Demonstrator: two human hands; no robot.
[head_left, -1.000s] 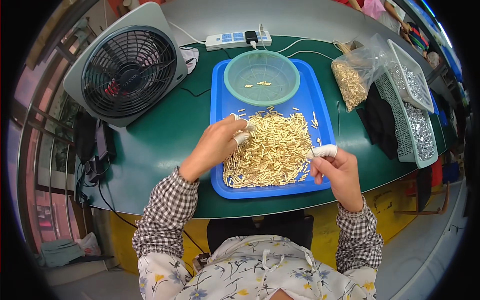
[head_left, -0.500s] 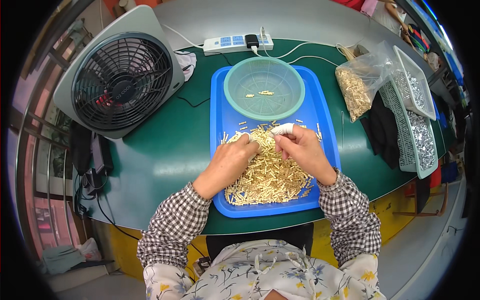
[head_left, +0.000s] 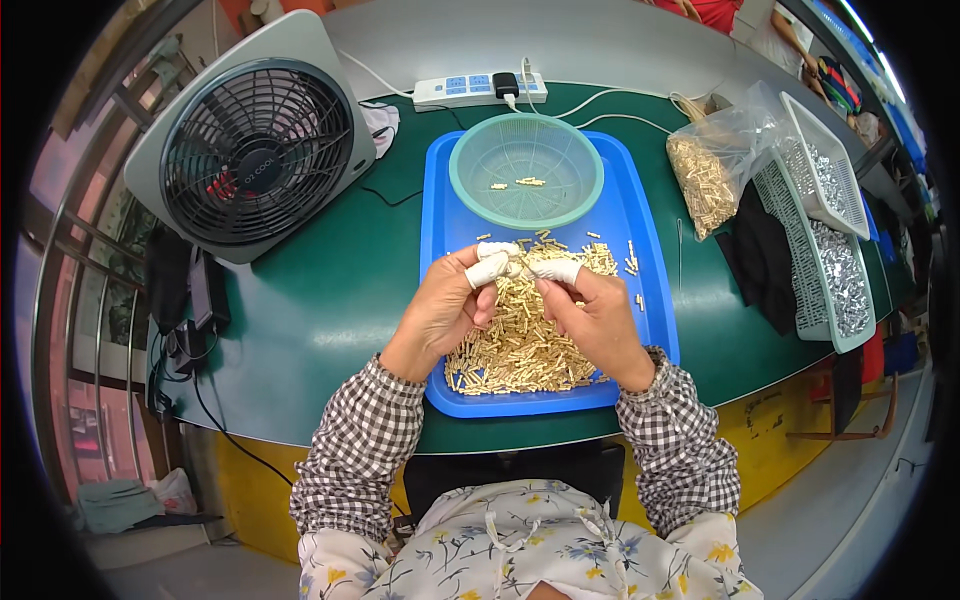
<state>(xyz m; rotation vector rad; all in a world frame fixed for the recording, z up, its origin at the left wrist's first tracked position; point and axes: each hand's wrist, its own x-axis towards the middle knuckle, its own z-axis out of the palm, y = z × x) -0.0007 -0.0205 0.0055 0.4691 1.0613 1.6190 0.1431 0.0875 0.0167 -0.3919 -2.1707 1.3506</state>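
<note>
Meeting tip to tip, left hand [head_left: 440,310] and right hand [head_left: 600,318], fingers white-wrapped, hovered over pile of small gold-coloured metal-looking cylinders [head_left: 525,345] in rectangular blue plastic tray [head_left: 645,330] on green table [head_left: 300,350]. Left thumb and finger pinched one small gold-coloured piece [head_left: 514,268]; right fingertips sat at it, own grip unclear. One second earlier, right hand was at tray's right edge; joining suggested close two-handed work on single piece. Round pale-green plastic basket [head_left: 530,212] stood at far end, few cylinders [head_left: 531,182] inside.
</note>
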